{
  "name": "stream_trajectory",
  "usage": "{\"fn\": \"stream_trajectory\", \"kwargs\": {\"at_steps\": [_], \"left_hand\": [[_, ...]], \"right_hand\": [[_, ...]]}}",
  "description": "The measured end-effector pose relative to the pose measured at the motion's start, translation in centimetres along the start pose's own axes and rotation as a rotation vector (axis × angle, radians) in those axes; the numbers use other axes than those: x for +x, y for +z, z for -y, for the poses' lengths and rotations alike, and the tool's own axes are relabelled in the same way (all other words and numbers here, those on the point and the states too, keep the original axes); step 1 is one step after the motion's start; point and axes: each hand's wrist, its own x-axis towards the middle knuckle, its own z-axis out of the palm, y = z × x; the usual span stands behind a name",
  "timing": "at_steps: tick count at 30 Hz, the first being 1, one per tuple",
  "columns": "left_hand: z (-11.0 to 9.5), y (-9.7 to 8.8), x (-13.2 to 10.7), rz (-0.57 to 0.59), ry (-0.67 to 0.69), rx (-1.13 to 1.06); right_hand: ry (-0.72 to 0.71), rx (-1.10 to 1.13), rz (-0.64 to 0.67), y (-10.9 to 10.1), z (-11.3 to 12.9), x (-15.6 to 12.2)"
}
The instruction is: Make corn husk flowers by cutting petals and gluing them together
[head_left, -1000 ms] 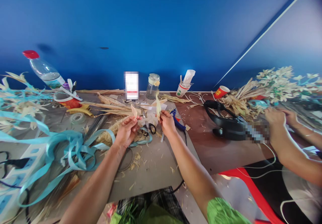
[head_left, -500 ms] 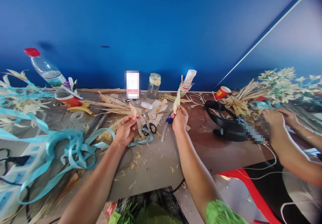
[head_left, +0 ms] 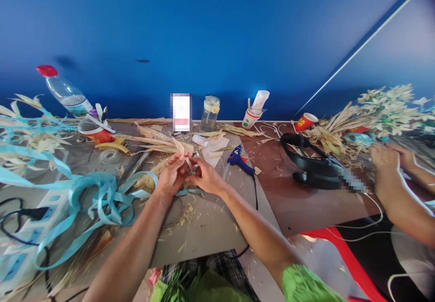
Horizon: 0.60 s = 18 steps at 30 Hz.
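My left hand (head_left: 174,174) is closed on a pale dried husk piece (head_left: 179,147) that sticks up from its fingers, just above the grey table (head_left: 207,220). My right hand (head_left: 206,178) has come up against it from the right, its fingers pinched at the same husk piece. Both hands meet over a pile of husk scraps, with scissors hidden beneath them. A blue glue gun (head_left: 239,159) lies just to the right of my right hand.
Light blue ribbon (head_left: 98,195) is heaped at the left, with a tape roll (head_left: 109,156), a plastic bottle (head_left: 64,92) and a red cup behind. A glass jar (head_left: 210,113) and paper cups (head_left: 250,118) stand at the wall. Another person's hands (head_left: 385,159) work among dried flowers at the right, near a black device (head_left: 311,166).
My right hand, which held a husk strip up to the right near the cups, has let it go and moved back left to meet my left hand. The left hand stayed put.
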Motion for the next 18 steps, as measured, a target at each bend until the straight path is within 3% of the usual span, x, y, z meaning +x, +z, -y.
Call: {"fn": "stream_trajectory", "kwargs": {"at_steps": [5,11,18], "left_hand": [[-0.2,-0.1,0.1,0.041,0.015,-0.003],[-0.4,-0.2,0.2,0.017,0.033,-0.014],[-0.1,-0.1,0.2,0.003,0.018,-0.015]], "right_hand": [[0.097,0.035,-0.184,0.1,-0.2,0.3],[0.151,0.175,-0.191,-1.6,-0.3,0.3],[0.252,0.436,-0.295,-1.3,-0.6,0.7]]}}
